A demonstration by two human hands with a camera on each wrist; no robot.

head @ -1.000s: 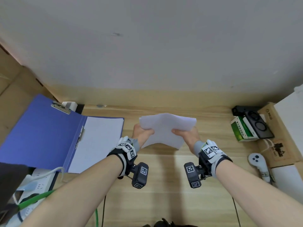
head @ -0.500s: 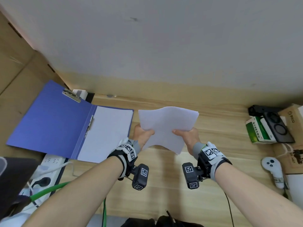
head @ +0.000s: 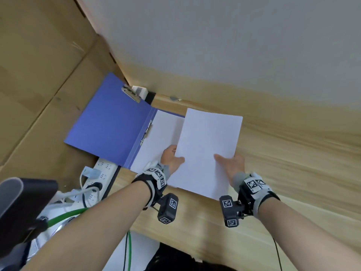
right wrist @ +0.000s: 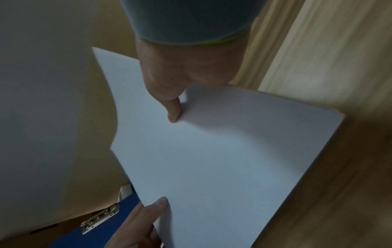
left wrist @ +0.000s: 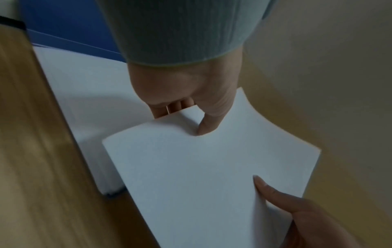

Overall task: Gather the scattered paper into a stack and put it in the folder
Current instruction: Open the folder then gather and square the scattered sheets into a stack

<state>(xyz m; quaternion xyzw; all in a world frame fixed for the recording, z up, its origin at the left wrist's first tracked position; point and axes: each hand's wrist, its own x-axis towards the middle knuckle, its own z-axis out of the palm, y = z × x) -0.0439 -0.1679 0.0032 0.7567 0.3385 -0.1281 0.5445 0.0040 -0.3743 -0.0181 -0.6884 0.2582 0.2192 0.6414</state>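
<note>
Head view, nearest first: my left hand (head: 172, 159) and my right hand (head: 233, 166), each grip pinching a near side edge of the white rectangular paper stack (head: 207, 151), thumb on top, fingers underneath. Stack: held between both hands above the light wooden tabletop (head: 293, 173), its left edge overlapping the right half of the open blue plastic folder (head: 109, 126). Folder: lies flat, white sheet (head: 158, 137) inside, metal clip (head: 130, 93) at its far edge. White power strip (head: 97, 173): left of the tabletop.
</note>
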